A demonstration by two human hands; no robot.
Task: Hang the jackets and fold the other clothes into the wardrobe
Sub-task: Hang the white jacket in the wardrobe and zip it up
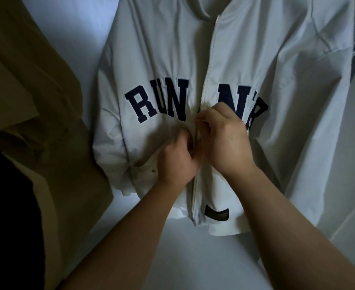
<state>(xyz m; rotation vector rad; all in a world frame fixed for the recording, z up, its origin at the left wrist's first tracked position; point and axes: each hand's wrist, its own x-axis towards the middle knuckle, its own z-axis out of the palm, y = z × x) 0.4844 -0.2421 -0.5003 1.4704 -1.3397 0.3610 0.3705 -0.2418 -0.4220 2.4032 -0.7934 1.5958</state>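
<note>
A white jacket (256, 65) had its zipper (209, 65) pinched by the right hand (226, 141), its front gripped by the left hand's (178, 162) curled fingers; a tan garment (36, 101) was spread alongside.

Jacket (245, 70): lay flat, front up, on sheet (193, 258); collar far end, hem near end.
Zip (209, 65): ran down jacket's middle.
L hand (177, 159): on jacket, just left of zip, pinching fabric.
R hand (224, 139): on jacket at zip, touching L hand.
Coat (36, 91): left of jacket, on same sheet.
Floor (350, 185): right of jacket, past sheet's edge.
</note>
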